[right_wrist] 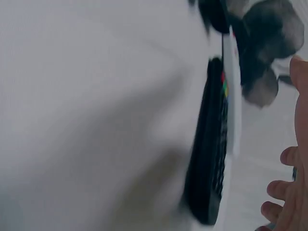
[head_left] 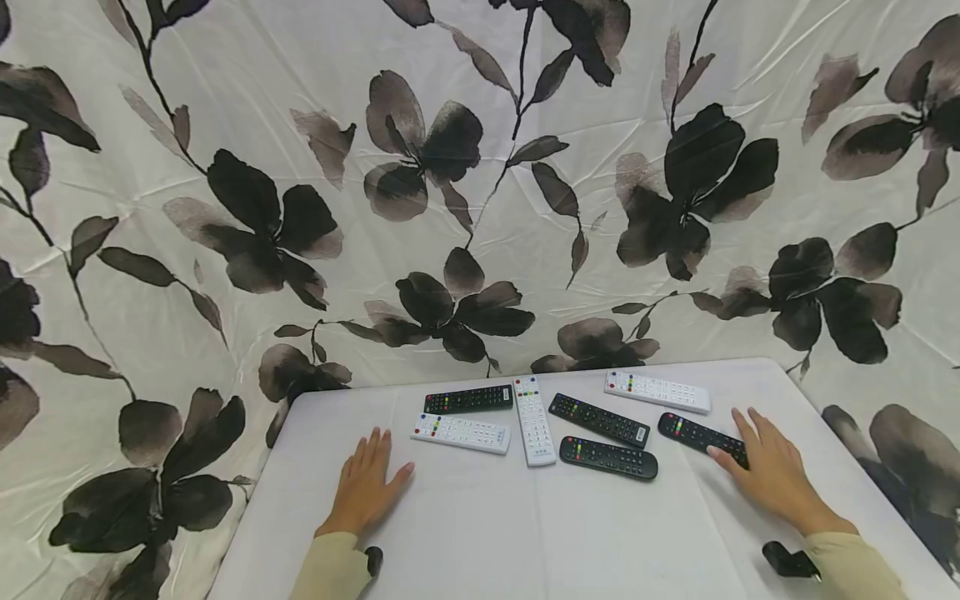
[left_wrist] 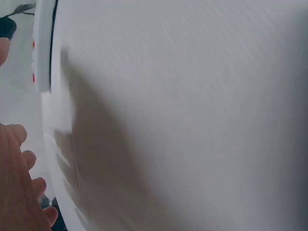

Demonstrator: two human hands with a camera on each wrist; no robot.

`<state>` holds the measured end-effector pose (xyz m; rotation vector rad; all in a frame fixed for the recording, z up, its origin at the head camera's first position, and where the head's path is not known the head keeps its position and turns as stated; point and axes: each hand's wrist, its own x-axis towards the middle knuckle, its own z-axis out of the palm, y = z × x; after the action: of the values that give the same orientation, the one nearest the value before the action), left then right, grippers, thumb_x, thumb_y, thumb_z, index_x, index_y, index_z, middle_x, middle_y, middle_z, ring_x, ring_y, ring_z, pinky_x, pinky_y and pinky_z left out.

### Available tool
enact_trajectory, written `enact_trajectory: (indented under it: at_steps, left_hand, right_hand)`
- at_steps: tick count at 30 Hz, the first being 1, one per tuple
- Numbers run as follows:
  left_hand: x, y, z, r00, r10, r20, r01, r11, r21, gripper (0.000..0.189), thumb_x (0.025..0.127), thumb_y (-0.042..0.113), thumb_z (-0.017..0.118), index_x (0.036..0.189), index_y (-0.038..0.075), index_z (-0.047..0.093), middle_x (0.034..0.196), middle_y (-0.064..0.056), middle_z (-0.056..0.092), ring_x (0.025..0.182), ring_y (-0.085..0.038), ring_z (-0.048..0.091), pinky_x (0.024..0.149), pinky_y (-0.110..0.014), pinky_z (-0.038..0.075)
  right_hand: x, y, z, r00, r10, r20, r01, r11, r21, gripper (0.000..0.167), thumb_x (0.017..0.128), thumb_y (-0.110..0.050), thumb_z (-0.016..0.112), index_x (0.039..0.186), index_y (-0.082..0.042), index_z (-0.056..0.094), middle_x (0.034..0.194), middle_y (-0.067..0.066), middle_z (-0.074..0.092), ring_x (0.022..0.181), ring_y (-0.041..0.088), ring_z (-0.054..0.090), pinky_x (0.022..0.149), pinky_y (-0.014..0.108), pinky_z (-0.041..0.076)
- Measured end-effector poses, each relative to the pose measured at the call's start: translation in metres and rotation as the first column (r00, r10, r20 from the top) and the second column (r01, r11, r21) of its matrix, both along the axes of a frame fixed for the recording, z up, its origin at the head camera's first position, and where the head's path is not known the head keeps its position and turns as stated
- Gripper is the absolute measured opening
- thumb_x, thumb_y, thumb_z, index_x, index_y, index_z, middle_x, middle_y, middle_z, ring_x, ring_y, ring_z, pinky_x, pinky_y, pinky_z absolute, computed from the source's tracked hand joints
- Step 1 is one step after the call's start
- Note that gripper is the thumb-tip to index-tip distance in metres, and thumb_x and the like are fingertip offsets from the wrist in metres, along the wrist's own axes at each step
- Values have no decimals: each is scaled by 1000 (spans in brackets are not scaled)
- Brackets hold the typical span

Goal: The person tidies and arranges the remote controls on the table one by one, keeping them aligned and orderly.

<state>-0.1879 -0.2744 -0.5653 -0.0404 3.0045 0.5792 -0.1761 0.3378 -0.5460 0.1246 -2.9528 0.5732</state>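
My right hand (head_left: 772,467) hovers with loosely spread fingers over the near end of a black remote control (head_left: 693,433). The right wrist view has that black remote (right_wrist: 209,144) lying on the cloth, with the fingers (right_wrist: 279,190) apart from it. On the left, my left hand (head_left: 363,487) is held palm down with its fingers extended, and it holds nothing. Closest to it lies a white remote control (head_left: 461,434), whose end (left_wrist: 44,48) shows in the left wrist view. The left hand's shadow falls on the tablecloth.
On the white-covered table (head_left: 480,533) lie more remotes: a black one (head_left: 468,399) at the back left, an upright-lying white one (head_left: 534,421), two black ones (head_left: 600,421) in the middle, and a white one (head_left: 657,392) at the back right. A flowered curtain (head_left: 480,208) hangs behind.
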Motion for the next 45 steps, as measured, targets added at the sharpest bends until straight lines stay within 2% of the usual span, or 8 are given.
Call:
enact_trajectory:
  at_steps: [5,11,15,24,31,39,45]
  left_hand:
    - [-4,7,0,999,-11,-33,12,999,41,87,106,53,54,166,-3,22,174,-26,15,159,-51,11,129,-67,10]
    - [-9,17,0,995,-21,-97,35,989,141,80,107,44,58,164,-3,27,171,-27,24,157,-50,22,126,-69,19]
    - [-12,25,1,994,3,-106,17,981,194,79,106,39,62,165,-1,28,170,-26,27,157,-48,24,126,-68,21]
    - [-19,42,3,991,53,-119,-21,966,257,80,100,26,71,164,-1,30,167,-26,32,154,-49,29,124,-69,25]
    - [-24,51,1,987,71,-144,-26,955,294,78,98,21,73,161,-4,34,164,-28,37,151,-50,34,122,-68,29]
    - [-28,57,-1,985,134,-111,-96,950,296,79,97,18,75,161,-4,34,163,-28,38,151,-49,35,124,-64,31]
    - [-30,61,2,983,155,-101,-116,941,318,79,96,15,75,161,-4,34,162,-30,39,149,-51,36,123,-65,31]
  right_hand:
    - [-2,-38,9,998,49,-28,-50,998,-28,85,103,-44,66,155,14,34,155,45,29,139,67,31,108,82,28]
    - [-1,-84,17,986,135,-97,-141,988,-60,79,101,-39,71,156,9,39,155,39,39,140,61,39,110,79,34]
    - [-2,-118,21,972,194,-130,-209,971,-116,76,101,-34,73,156,7,41,153,36,45,139,57,45,111,76,37]
    - [0,-195,19,953,277,-122,-299,923,-240,72,99,-28,76,156,2,44,152,28,50,140,50,50,114,67,43]
    - [-5,-239,14,947,312,-74,-318,885,-338,66,101,-25,74,156,-1,46,152,23,51,142,43,51,118,59,43]
    - [-13,-278,4,935,350,-54,-339,840,-423,63,101,-17,73,153,5,45,147,25,53,136,42,56,113,56,48]
    - [-19,-297,0,941,336,-47,-320,836,-445,62,99,-13,74,150,9,47,143,28,54,130,44,59,112,57,49]
